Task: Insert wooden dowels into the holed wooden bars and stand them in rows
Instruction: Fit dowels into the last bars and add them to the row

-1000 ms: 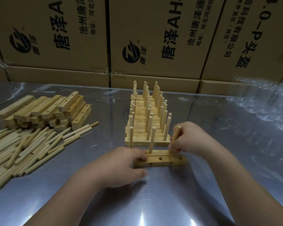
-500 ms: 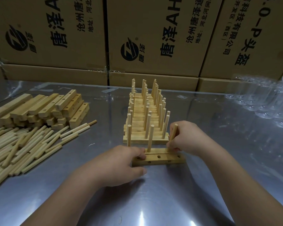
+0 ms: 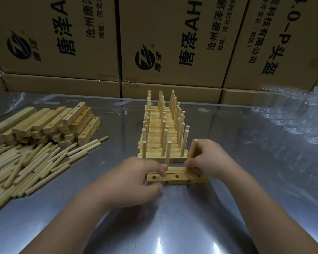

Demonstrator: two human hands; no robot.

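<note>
On the crosswise bar (image 3: 176, 177), right hand (image 3: 209, 160) pinches an upright dowel (image 3: 192, 148); left hand (image 3: 134, 182) grips bar

The light is dim and warm, falling from overhead. Two small white glints sit on the steel table (image 3: 246, 180) at 6 o'clock, and a pale sheen spreads across it towards 10 o'clock. Soft dark shadows pool under both forearms. The left hand (image 3: 134, 182) is smeared with motion blur where its fingers grip the bar (image 3: 178, 177); the right hand (image 3: 207, 158) and the dowel (image 3: 192, 148) it pinches are crisp. Print on the cardboard boxes (image 3: 173, 33) at 12 o'clock reads sharp, yet the box edges lean and bow outward at 2 and 10 o'clock — wide-lens warp. The clear containers (image 3: 297, 114) at 3 o'clock look hazy, and the corners darken.
</note>
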